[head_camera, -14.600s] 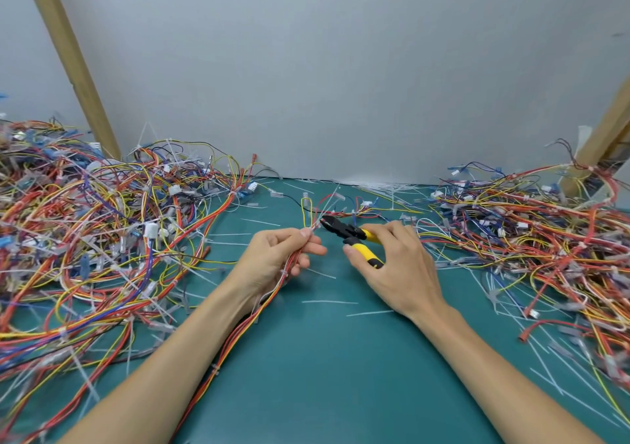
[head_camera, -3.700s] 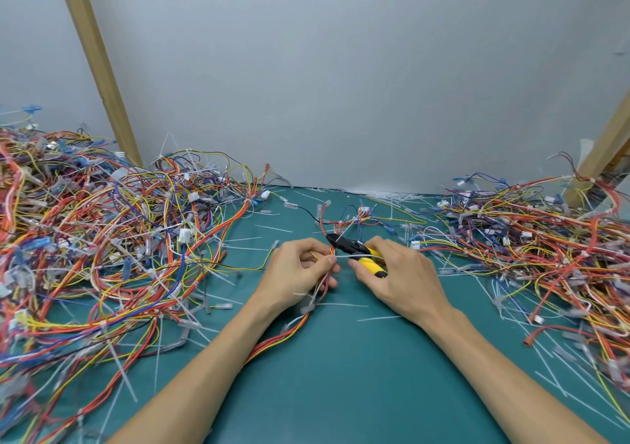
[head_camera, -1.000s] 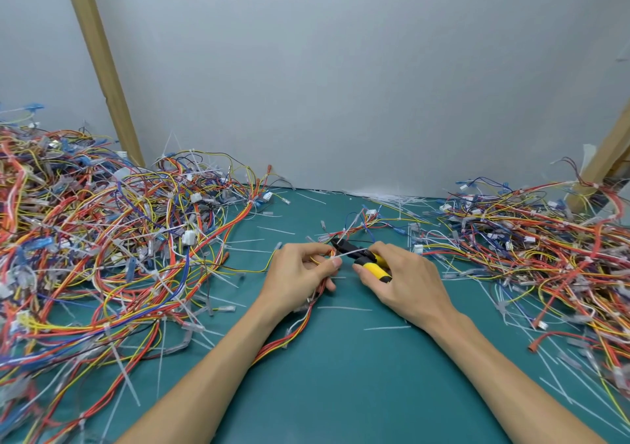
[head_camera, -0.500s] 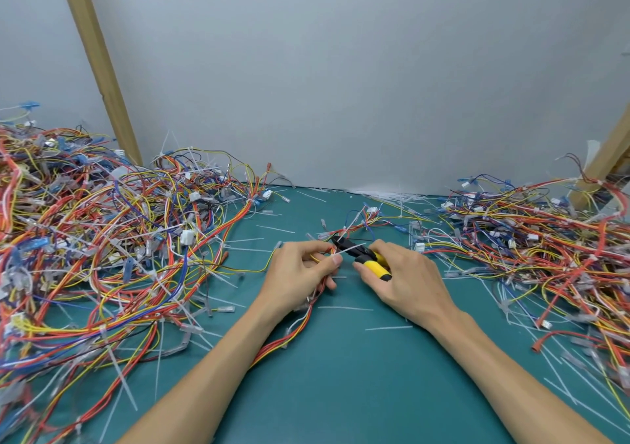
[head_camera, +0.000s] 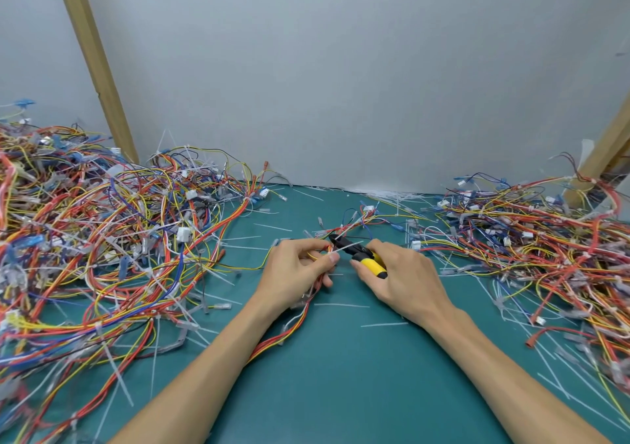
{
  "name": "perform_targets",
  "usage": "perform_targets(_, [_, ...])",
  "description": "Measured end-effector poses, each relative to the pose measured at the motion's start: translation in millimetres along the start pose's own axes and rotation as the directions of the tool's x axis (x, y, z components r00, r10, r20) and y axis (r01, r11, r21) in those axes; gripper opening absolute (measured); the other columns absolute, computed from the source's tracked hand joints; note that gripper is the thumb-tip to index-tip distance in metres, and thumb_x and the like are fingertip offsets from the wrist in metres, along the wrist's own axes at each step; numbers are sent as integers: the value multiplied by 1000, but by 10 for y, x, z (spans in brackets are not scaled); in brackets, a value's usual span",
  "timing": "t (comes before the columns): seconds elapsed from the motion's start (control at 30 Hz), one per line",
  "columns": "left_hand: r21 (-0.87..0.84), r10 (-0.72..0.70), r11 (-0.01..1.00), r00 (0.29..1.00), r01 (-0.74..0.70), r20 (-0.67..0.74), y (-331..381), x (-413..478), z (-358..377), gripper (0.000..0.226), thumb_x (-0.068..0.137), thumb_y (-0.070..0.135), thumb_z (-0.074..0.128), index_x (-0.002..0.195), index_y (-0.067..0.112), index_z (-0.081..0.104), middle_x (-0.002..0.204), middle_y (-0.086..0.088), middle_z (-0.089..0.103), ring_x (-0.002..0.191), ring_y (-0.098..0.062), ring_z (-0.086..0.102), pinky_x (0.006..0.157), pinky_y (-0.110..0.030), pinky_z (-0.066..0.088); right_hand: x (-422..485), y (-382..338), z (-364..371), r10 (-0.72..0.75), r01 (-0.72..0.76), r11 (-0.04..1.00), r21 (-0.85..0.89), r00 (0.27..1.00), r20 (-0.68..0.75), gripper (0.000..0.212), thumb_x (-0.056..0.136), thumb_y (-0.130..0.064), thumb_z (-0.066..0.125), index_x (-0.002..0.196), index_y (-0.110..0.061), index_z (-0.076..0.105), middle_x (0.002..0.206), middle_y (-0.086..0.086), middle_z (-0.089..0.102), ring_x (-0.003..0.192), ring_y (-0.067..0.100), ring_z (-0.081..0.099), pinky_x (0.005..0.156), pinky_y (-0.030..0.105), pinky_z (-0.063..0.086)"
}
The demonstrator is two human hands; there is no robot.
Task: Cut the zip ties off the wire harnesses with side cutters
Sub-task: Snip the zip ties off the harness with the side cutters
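Note:
My left hand (head_camera: 296, 273) grips a wire harness (head_camera: 289, 324) of red, orange and yellow wires that trails back under my forearm and runs forward past the fingers. My right hand (head_camera: 399, 280) grips the side cutters (head_camera: 361, 256), which have yellow and black handles. The black jaws point left at the harness just above my left thumb. A white zip tie (head_camera: 346, 247) sticks out across the jaws there. Whether the jaws are closed on it is hidden.
A big tangle of harnesses (head_camera: 102, 246) fills the left of the green mat (head_camera: 341, 375). Another tangle (head_camera: 545, 249) covers the right. Cut white zip ties (head_camera: 383, 325) lie scattered on the mat. Wooden posts (head_camera: 92, 61) lean against the grey wall.
Both hands stay nearly in place at the mat's middle. The white zip tie at the cutter jaws has tilted a little.

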State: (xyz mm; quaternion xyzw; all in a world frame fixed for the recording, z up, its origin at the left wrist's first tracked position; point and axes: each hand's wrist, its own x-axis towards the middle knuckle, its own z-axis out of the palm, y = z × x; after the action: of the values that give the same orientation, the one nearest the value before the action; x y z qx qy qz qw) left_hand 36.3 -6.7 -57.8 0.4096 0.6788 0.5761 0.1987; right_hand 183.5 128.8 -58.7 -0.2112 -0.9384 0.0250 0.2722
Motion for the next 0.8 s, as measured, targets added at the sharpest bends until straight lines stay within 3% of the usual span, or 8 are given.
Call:
perform_targets(0.2, [-9, -1, 1000, 1000, 1, -6, 11, -2, -6, 6, 89, 24, 70, 87, 28, 67, 61, -4, 71, 51, -14, 61, 55, -17, 48, 5, -12, -24, 21, -21, 1000, 8, 1000, -2, 33, 90, -58, 52, 96, -26, 59, 77, -5, 63, 75, 23, 61, 57, 33, 37])
perform_targets(0.4, [-31, -37, 999, 999, 36, -22, 30, 0, 2, 8, 89, 21, 70, 86, 27, 67, 66, -9, 72, 61, -27, 66, 58, -21, 50, -2, -20, -12, 201, -181, 973, 140, 969, -144, 27, 86, -55, 60, 96, -29, 58, 80, -11, 57, 78, 20, 56, 63, 32, 42])
perform_targets(0.57, [-61, -50, 997, 999, 49, -15, 46, -11, -6, 9, 89, 21, 70, 97, 19, 68, 62, -3, 71, 56, -18, 63, 57, -18, 49, 13, 23, 10, 167, -166, 986, 24, 957, -237, 40, 86, -43, 68, 117, -18, 61, 101, 1, 60, 94, 25, 55, 83, 38, 43])
perform_targets(0.67, [-105, -57, 993, 998, 55, -13, 56, -17, -7, 19, 89, 16, 70, 107, 12, 66, 63, -1, 70, 52, -14, 63, 56, -18, 49, 21, 46, 25, 161, -197, 974, -112, 949, -273, 44, 85, -44, 69, 118, -16, 62, 99, 5, 58, 90, 28, 52, 80, 39, 40])
perform_targets(0.8, [-183, -76, 981, 997, 72, -13, 52, -11, -25, 28, 89, 12, 69, 114, 12, 59, 67, -6, 71, 55, -18, 62, 56, -21, 50, 15, 79, 14, 200, -269, 949, -165, 918, -343, 49, 76, -35, 80, 117, -14, 63, 100, 8, 58, 89, 31, 51, 77, 41, 37])
